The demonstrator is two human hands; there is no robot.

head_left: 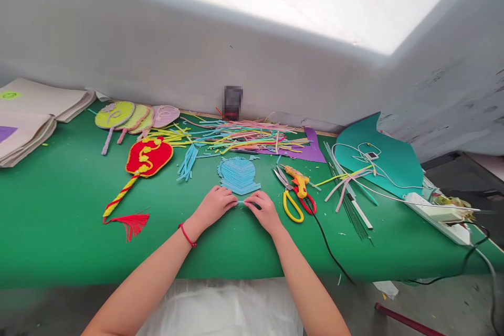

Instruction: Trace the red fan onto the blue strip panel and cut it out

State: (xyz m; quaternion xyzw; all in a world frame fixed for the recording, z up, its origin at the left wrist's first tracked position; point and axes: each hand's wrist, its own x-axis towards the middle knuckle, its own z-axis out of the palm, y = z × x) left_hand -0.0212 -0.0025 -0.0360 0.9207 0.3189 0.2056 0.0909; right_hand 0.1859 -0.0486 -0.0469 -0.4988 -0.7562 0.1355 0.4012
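Note:
My left hand [219, 205] and my right hand [261, 209] meet low over the green table, fingertips pinched on the two ends of a short blue pipe cleaner piece [240, 203]. Just beyond my fingers lies a blue panel [238, 174] built of many pipe cleaner strips set in a V pattern. To its left is a small bundle of cut blue pipe cleaners [188, 163]. Scissors [292, 197] with yellow and red handles rest to the right of my right hand, blades apart. A yellow glue gun [298, 180] touches them.
Loose coloured pipe cleaners [252, 136] spread along the back. A red fan with a tassel [149, 157] and several pastel fans [115, 115] lie left. On the right are thin wires [356, 220], a teal sheet [378, 147], a power strip [437, 218] and a black cord [331, 249].

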